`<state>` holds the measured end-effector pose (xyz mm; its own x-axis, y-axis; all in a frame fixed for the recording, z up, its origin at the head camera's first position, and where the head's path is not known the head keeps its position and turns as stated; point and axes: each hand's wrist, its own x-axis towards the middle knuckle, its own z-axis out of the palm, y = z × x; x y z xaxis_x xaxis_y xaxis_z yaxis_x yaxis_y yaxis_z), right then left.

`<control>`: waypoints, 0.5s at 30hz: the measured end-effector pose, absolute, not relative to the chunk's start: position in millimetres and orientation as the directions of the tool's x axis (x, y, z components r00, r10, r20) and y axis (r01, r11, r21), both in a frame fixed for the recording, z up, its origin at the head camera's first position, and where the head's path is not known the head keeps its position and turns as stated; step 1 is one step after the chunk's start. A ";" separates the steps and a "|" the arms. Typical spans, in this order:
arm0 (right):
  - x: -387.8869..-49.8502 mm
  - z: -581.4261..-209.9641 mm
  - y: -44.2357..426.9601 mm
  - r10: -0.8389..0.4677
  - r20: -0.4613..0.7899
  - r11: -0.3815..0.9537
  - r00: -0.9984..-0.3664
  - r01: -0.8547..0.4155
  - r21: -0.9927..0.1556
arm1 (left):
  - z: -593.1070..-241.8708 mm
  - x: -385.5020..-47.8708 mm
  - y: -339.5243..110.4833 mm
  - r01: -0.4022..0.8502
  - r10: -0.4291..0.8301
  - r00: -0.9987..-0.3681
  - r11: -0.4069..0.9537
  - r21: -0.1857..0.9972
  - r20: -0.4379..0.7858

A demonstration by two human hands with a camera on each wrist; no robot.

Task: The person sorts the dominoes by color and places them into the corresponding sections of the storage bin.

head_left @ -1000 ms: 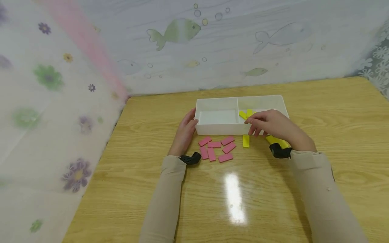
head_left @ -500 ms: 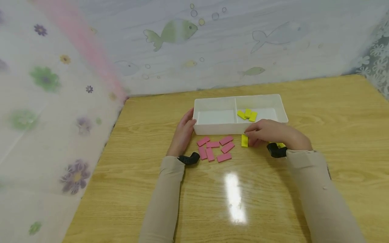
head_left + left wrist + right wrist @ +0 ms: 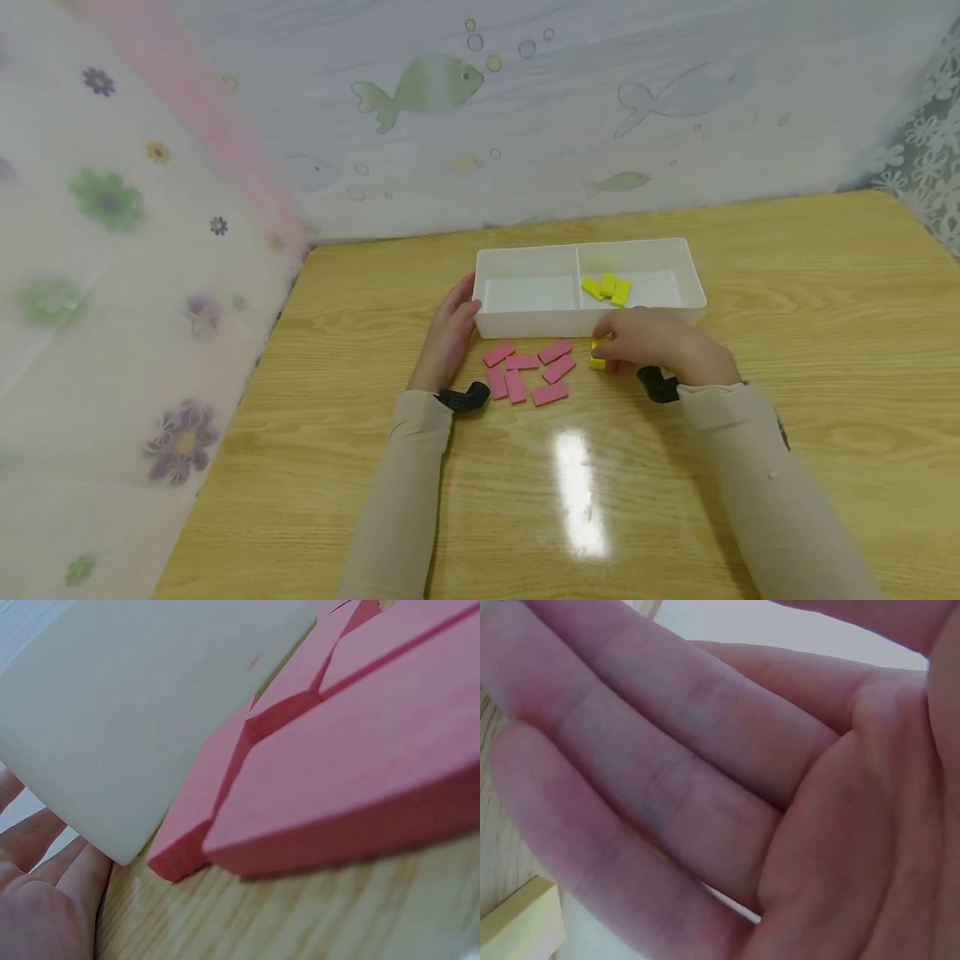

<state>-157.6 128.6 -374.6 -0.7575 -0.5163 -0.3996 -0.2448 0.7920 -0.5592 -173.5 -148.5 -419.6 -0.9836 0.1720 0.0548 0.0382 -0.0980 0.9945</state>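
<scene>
The white two-compartment box [image 3: 525,323] stands near the table's back. My left hand [image 3: 444,346] rests along its left end, fingers extended against the wall and thumb at the front corner. Just in front of the box, my right hand [image 3: 663,342] pinches a flat yellow block [image 3: 597,363] between thumb and index finger, partly covering it. Three yellow blocks [image 3: 621,292] lie in the right compartment. Pink blocks [image 3: 551,394], several of them, lie flat in front of the left compartment. The right wrist view mostly shows my fingers, with a yellow block [image 3: 525,922] low at the left.
The wooden table [image 3: 510,500] reaches back to a wall [image 3: 540,183] with painted fish. A flower-patterned wall [image 3: 135,333] borders its left side. Black wrist cameras [image 3: 465,398] sit on both wrists.
My right hand has come back from over the right compartment, where a third yellow block now shows, and moved to the yellow block in front of the box. The left hand stays at the box.
</scene>
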 end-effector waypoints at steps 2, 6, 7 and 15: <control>-157.1 -375.0 128.0 -0.511 -0.390 0.806 -0.766 -0.270 -0.526 | -419.9 -173.1 -148.7 0.044 0.172 -0.983 -0.098 0.994 0.061; -157.0 -377.3 127.1 -0.498 -0.378 0.818 -0.781 -0.277 -0.505 | -420.2 -172.1 -149.0 0.058 0.179 -0.981 -0.117 0.991 0.079; -157.0 -378.5 126.7 -0.498 -0.379 0.816 -0.780 -0.272 -0.510 | -420.4 -171.6 -149.3 0.057 0.180 -0.981 -0.117 0.991 0.078; -153.8 -385.0 117.5 -0.514 -0.324 0.811 -0.794 -0.326 -0.487 | -421.4 -170.6 -149.4 0.060 0.190 -0.979 -0.111 0.992 0.080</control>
<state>-153.8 117.5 -385.0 -0.7944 -0.5136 -0.3242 -0.3255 0.8107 -0.4866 -170.6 -149.4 -421.4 -0.9786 0.1898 0.0800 0.0596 -0.1108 0.9921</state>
